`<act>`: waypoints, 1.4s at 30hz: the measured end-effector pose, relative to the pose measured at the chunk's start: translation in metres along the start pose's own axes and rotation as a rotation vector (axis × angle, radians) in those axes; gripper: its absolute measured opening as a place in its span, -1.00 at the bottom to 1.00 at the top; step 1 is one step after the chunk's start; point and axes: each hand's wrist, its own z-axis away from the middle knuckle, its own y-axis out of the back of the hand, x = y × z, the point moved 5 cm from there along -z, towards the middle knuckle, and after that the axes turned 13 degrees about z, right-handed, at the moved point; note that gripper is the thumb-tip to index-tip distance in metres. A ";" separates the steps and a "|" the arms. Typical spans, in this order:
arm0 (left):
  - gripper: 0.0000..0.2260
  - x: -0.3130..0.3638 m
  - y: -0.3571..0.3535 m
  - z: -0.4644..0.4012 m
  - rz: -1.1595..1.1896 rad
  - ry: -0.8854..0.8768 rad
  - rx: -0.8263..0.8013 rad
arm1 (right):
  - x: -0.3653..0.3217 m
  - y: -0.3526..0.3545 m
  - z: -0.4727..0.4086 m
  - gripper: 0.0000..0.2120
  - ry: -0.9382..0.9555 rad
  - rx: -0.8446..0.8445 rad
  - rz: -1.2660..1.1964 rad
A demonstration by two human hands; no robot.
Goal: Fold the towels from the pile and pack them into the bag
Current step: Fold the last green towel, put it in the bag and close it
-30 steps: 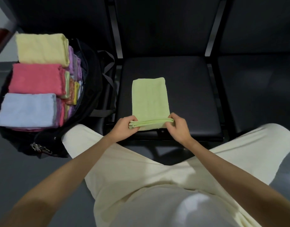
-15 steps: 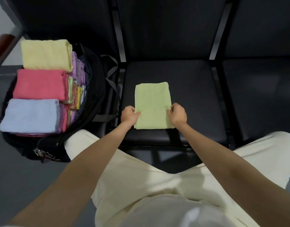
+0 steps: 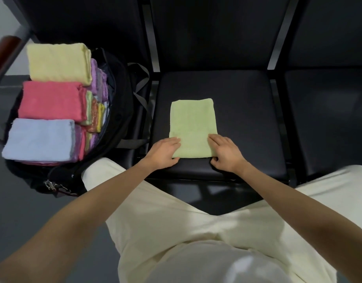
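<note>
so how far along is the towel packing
Mostly done, it seems. The bag already holds many folded towels, with a yellow towel, a pink towel and a blue towel stacked on top. In hand: a green towel lies folded on the black seat, left hand and right hand pressing its near corners. Left: put it in the bag. No unfolded pile is in view.

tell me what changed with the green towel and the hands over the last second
Both hands, left hand and right hand, let go of the green towel's near edge they had pinched and lifted. The fold now lies flat on the black seat, with the fingers straight and pressing its near corners. The bag and its stacked towels stayed as they were.
</note>
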 end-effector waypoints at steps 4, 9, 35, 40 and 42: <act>-0.55 0.001 0.002 -0.004 0.083 0.085 0.033 | 0.000 0.001 -0.004 -0.38 -0.018 0.000 0.003; -0.77 0.002 0.013 0.002 0.351 0.223 0.239 | 0.004 0.018 -0.004 -0.67 -0.087 0.095 -0.121; -0.41 -0.012 -0.013 -0.015 0.769 0.874 0.306 | 0.020 -0.002 -0.001 -0.47 -0.805 -0.059 -0.762; -0.57 -0.013 -0.015 -0.026 0.772 0.837 0.325 | 0.008 0.011 -0.018 -0.62 -0.752 0.031 -0.721; -0.66 -0.014 -0.015 -0.031 0.853 0.849 0.361 | 0.006 0.014 -0.029 -0.70 -0.726 0.116 -0.762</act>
